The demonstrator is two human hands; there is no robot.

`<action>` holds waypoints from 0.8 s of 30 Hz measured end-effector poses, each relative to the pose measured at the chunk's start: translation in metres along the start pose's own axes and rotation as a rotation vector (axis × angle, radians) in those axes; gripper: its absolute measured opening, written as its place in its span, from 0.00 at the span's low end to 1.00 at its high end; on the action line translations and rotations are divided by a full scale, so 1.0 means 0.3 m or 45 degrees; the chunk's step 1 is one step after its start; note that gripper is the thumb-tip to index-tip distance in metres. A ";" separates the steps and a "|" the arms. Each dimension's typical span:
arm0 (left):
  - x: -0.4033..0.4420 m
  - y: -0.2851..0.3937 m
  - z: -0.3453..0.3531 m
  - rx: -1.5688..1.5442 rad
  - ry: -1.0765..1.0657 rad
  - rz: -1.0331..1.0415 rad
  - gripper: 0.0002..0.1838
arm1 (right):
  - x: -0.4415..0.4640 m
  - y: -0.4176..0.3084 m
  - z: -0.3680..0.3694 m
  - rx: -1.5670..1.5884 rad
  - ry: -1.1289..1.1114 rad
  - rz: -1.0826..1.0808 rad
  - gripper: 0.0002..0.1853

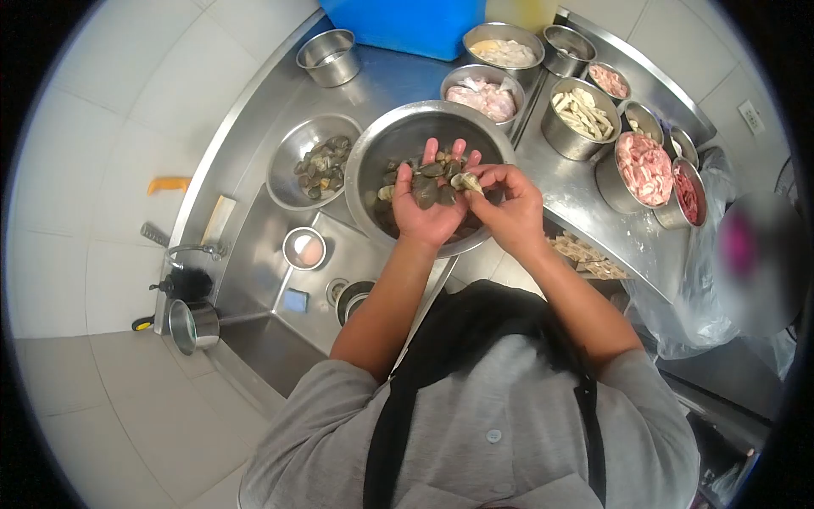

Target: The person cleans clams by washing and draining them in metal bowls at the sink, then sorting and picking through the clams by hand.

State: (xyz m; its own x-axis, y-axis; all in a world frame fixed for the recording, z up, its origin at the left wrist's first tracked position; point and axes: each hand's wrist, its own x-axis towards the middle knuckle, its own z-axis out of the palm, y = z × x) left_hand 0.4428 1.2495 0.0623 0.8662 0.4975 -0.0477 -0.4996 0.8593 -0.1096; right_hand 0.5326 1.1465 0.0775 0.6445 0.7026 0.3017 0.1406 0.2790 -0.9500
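Note:
Over a large steel bowl [370,153], my left hand [431,212] is palm up with its fingers spread, and several dark clams [426,192] rest on it. My right hand [511,208] pinches one paler clam [466,181] between thumb and fingers, just above the left palm. More clams lie in the large bowl, partly hidden beneath my hands. To the left stands a smaller steel bowl [284,174] holding several clams [324,167].
A steel sink [271,310] holds a small cup [304,248] and a blue sponge [296,299]. Steel pots of meat [644,168] and pale strips [582,114] stand at right. Behind are an empty pot [328,58] and a blue container [407,25].

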 end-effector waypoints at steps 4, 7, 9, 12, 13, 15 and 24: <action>0.004 0.018 -0.025 0.035 0.117 -0.056 0.26 | -0.028 -0.032 -0.099 -0.024 -0.075 -0.007 0.09; -0.005 0.070 -0.050 0.221 0.213 -0.228 0.23 | -0.170 -0.004 -0.323 0.249 0.046 0.355 0.11; -0.011 0.105 -0.070 0.192 0.289 -0.293 0.24 | -0.318 0.061 -0.511 0.298 0.297 0.498 0.10; -0.010 0.126 -0.102 0.365 0.331 -0.312 0.24 | -0.608 0.114 -0.802 0.160 0.947 0.873 0.10; -0.003 0.117 -0.111 0.362 0.337 -0.341 0.24 | -0.707 0.157 -0.913 0.127 1.136 0.955 0.11; -0.006 0.128 -0.103 0.363 0.342 -0.290 0.25 | -0.941 0.318 -1.224 0.092 1.425 0.922 0.09; -0.015 0.068 -0.004 0.268 0.032 -0.014 0.25 | -0.849 0.408 -1.264 0.035 1.108 1.089 0.07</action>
State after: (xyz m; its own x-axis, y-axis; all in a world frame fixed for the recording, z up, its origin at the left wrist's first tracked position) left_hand 0.4286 1.2647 0.0589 0.8703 0.4872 -0.0727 -0.4797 0.8718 0.0992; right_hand 0.6705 0.7535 -0.1463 0.8109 -0.0039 -0.5852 -0.5849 -0.0374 -0.8102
